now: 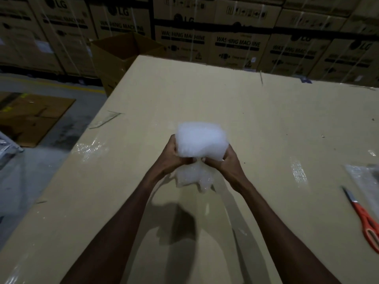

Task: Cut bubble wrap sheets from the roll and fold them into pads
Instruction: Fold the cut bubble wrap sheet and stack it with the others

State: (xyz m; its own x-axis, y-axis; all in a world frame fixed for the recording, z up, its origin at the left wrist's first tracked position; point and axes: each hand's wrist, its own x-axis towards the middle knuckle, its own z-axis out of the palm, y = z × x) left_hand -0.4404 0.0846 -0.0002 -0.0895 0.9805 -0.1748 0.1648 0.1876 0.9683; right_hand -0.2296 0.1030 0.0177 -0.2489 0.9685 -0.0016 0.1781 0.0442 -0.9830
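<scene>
A folded white bubble wrap pad (202, 140) is held up above the tan cardboard work surface (266, 124), near its middle. My left hand (172, 154) grips the pad's left side and my right hand (227, 160) grips its right side, thumbs meeting on the near face. A loose, thinner flap of the wrap (194, 178) hangs down below my hands. Orange-handled scissors (363, 218) lie on the surface at the far right, blades pointing away from me. The bubble wrap roll is not in view.
A clear plastic piece (363, 177) lies beyond the scissors at the right edge. An open cardboard box (123, 56) stands past the surface's far left corner. Stacked washing machine cartons (238, 44) line the back. Flattened cardboard (34, 117) lies on the floor at left.
</scene>
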